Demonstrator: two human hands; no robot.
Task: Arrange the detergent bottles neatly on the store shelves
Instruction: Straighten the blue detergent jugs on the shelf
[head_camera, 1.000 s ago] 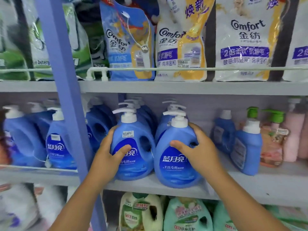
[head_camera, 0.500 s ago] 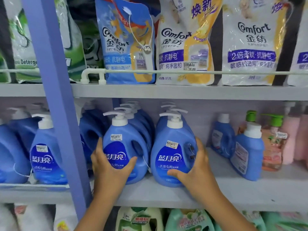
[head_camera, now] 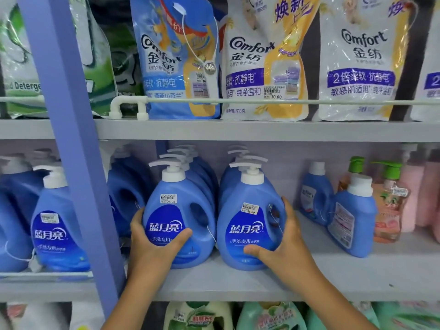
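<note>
Two blue pump detergent bottles stand upright side by side at the front of the grey middle shelf (head_camera: 238, 284). My left hand (head_camera: 152, 248) grips the left bottle (head_camera: 178, 210) low down, thumb across its label and fingers round its left side. My right hand (head_camera: 283, 244) grips the right bottle (head_camera: 247, 210), fingers round its handle side and thumb under the label. Behind each front bottle a row of the same blue bottles runs back into the shelf.
A blue upright post (head_camera: 69, 139) stands just left of my left hand, with more blue bottles (head_camera: 57, 225) beyond it. Smaller blue bottles (head_camera: 352, 217) and green-capped pump bottles (head_camera: 388, 201) stand at right. Comfort refill pouches (head_camera: 262, 58) fill the upper shelf behind a rail. Green jugs (head_camera: 269, 317) sit below.
Both hands slid down the two front bottles to grip them lower. The bottles now stand further back on the shelf and more squarely upright, labels facing front.
</note>
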